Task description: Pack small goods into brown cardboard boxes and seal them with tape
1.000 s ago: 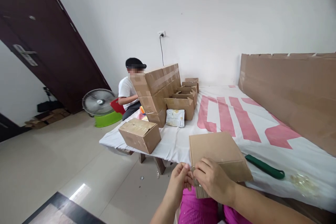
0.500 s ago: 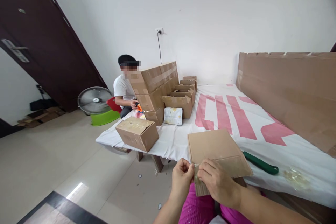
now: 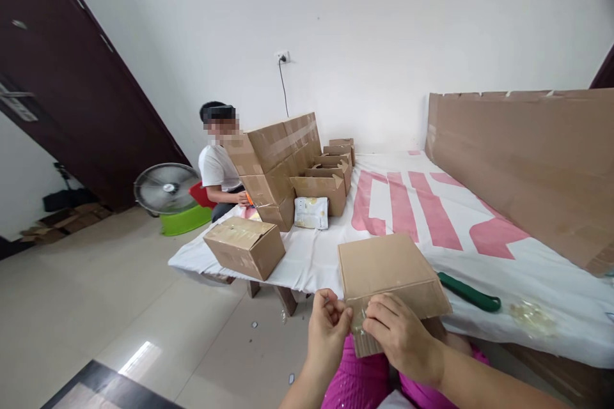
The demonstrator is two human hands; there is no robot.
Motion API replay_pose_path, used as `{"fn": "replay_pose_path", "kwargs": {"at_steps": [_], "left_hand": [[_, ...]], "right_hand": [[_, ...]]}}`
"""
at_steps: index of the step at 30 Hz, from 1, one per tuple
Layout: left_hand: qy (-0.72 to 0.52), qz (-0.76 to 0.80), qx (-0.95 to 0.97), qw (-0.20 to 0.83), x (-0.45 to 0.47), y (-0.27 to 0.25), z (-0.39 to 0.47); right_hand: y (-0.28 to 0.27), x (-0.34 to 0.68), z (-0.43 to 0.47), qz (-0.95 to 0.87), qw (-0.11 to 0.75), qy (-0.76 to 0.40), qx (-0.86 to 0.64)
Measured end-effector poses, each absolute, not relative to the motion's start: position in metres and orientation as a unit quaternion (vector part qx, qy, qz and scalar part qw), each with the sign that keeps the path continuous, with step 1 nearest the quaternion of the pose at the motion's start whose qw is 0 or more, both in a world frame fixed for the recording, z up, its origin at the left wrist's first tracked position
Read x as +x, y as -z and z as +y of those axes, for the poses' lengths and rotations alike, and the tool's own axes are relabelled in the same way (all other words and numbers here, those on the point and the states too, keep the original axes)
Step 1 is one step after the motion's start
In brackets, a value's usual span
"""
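Observation:
A flattish cardboard box rests tilted at the table's near edge, over my lap, with a flap hanging down in front. My left hand is at its left edge, thumb and forefinger pinched together. What they pinch is too small to make out. Shiny clear tape shows on the cardboard between my hands. My right hand grips the front flap with curled fingers, its thumb hidden. Right of the box lies a dark green handle-like tool, beside a crumpled clear yellowish clump.
A closed carton sits on the table's left corner. Behind it are stacked cartons, open boxes and a white pouch. A co-worker sits beyond the stack, near a fan. A cardboard panel stands at the right.
The view has shifted slightly, so most things sit a little further left. My hands keep nearly the same place at the box's edge. The co-worker's hand is now more hidden behind the stack.

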State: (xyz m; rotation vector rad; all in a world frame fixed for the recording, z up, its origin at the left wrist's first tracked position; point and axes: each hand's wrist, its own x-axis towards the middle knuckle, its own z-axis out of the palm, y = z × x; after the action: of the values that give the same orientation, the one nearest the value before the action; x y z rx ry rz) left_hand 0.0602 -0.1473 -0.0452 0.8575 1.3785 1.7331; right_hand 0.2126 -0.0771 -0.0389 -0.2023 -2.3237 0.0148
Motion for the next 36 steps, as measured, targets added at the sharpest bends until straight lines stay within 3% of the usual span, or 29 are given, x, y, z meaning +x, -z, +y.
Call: {"fn": "replay_pose_path", "kwargs": {"at_steps": [19, 27, 32, 36], "left_hand": [[-0.68, 0.518, 0.33, 0.401, 0.068, 0.05, -0.138], [-0.657, 0.501, 0.34, 0.449, 0.076, 0.039, -0.138], [-0.659, 0.499, 0.341, 0.448, 0.087, 0.035, -0.135], [-0.659, 0.506, 0.341, 0.44, 0.079, 0.04, -0.134]], "right_hand": [[0.035, 0.256, -0.06, -0.94, 0.329, -0.015, -0.085], [0.008, 0.289, -0.068, -0.957, 0.254, -0.097, -0.095], [-0.003, 0.301, -0.07, -0.948, 0.266, -0.147, -0.099], [0.003, 0.307, -0.061, -0.951, 0.263, -0.123, -0.104]]}}
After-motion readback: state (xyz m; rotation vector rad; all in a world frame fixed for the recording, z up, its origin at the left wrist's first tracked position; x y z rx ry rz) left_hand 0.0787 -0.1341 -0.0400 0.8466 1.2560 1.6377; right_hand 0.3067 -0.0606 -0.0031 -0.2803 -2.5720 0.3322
